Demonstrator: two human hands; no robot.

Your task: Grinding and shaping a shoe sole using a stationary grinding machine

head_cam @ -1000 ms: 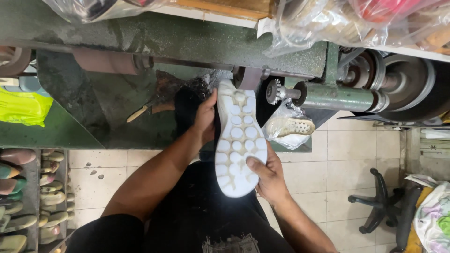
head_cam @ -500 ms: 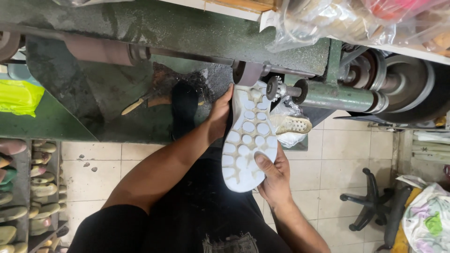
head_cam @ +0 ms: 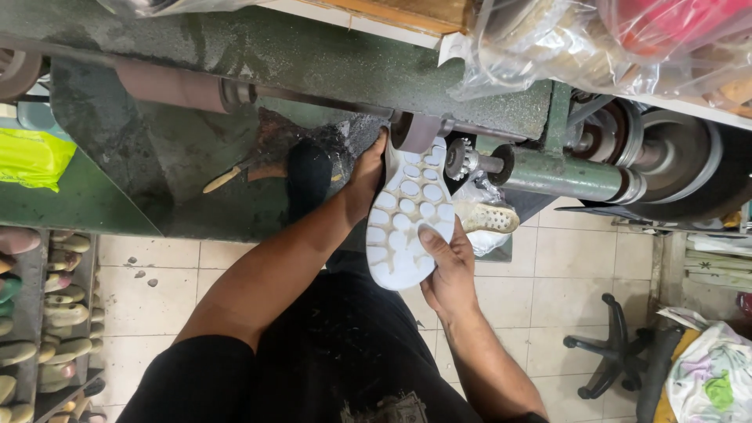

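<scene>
- Far left of frame: rack of soles (head_cam: 47, 313), untouched.
- Left hand (head_cam: 364, 182), centre: fingers wrapped on the toe end of the white sole (head_cam: 407, 219).
- Sole toe pressed against the brown sanding drum (head_cam: 417, 131) of the green machine (head_cam: 329, 63), tread side facing camera.
- Right hand (head_cam: 448, 266), just right of centre: thumb on tread, fingers curled under heel.
- Progress: toe edge looks in work; how much is left, can't tell.
- Another pale sole (head_cam: 489, 218) lies behind.

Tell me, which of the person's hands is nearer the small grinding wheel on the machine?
Left. The left hand grips the white sole at its top end, just beside the wheel. The right hand holds the sole's lower end, farther down from it.
</scene>
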